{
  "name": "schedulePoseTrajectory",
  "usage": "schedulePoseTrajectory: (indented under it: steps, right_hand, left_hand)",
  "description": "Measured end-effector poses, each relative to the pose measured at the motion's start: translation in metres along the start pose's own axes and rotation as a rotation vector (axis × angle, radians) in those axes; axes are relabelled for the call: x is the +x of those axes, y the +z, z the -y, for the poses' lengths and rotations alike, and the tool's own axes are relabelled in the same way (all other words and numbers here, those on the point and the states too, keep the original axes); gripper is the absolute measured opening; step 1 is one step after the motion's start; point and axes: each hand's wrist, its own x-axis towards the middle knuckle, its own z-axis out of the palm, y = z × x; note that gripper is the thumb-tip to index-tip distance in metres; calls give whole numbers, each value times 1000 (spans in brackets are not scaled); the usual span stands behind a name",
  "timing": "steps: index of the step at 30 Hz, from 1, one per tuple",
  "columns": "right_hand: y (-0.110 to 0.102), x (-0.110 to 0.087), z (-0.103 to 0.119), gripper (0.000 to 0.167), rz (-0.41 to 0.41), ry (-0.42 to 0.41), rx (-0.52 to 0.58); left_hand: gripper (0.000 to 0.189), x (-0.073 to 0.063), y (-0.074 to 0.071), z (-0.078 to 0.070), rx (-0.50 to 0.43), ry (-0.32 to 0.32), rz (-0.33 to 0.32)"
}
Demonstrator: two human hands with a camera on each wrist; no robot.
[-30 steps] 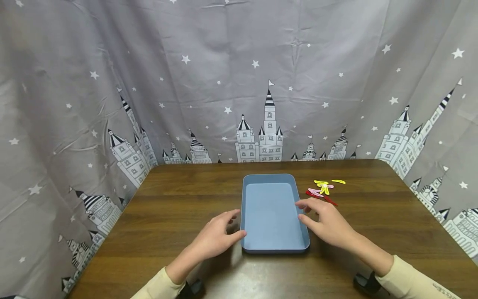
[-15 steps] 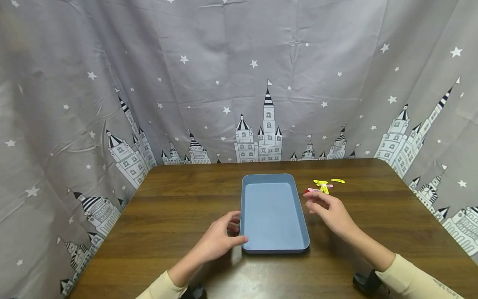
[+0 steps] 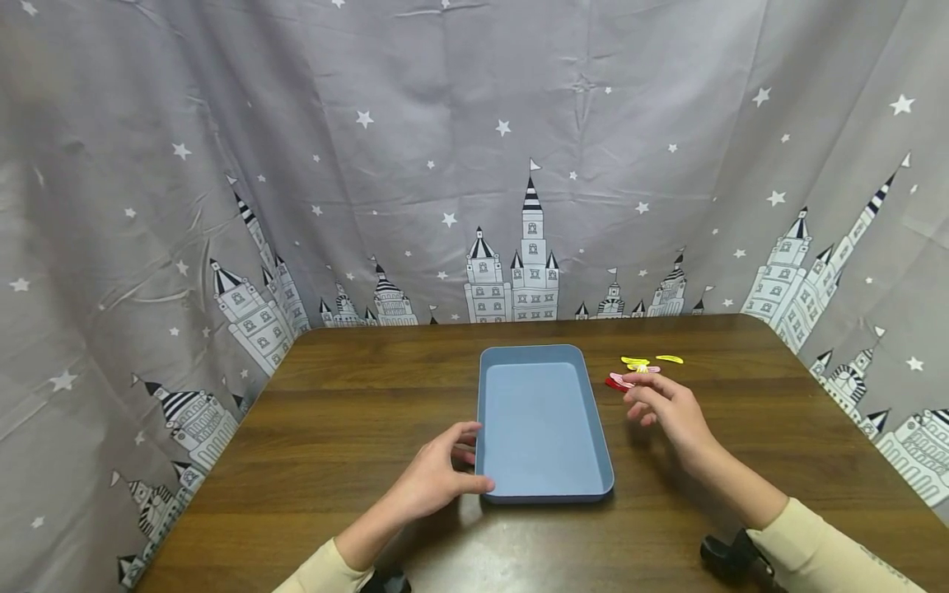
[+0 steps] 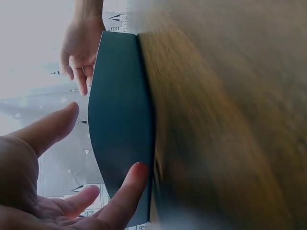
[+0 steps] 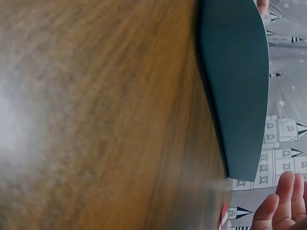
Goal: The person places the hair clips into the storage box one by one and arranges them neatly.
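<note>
A shallow blue-grey tray (image 3: 544,428) lies on the table in the head view. My left hand (image 3: 433,473) is at its left side, thumb over the near left corner. In the left wrist view, a fingertip of that hand (image 4: 132,177) meets the tray's outer wall (image 4: 120,110), while the thumb stands apart. To the right of the tray, my right hand (image 3: 670,416) hovers with loosely bent fingers and nothing visible in them. Just beyond its fingertips lie red and pink snap hair clips (image 3: 617,381) and yellow hair clips (image 3: 635,361); the hand hides some of the pile.
One yellow clip (image 3: 670,359) lies slightly apart on the wooden table (image 3: 371,387). Behind the table's far edge hangs a grey curtain (image 3: 415,123) printed with castles and stars.
The right hand has moved from the tray's right rim outward to the hair clips, now covering part of them. The left hand has shifted slightly down along the tray's left side.
</note>
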Motion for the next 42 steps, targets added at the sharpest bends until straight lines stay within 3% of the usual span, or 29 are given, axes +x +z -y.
schedulePoseTrajectory:
  steps: [9,20,33,42]
  right_hand:
    - [-5,5,-3,19,-5,39,120]
    - [-19,14,-11,22,-32,83,231]
    - [-36,19,-22,23,-83,114,196]
    - [-46,30,-33,18,-92,174,159]
  left_hand:
    - [79,1,-1,4,-22,26,8]
    - [78,0,-2,5,-119,15,13]
    - [84,3,-2,11,-177,14,51]
    - [82,2,-2,9,-152,14,41]
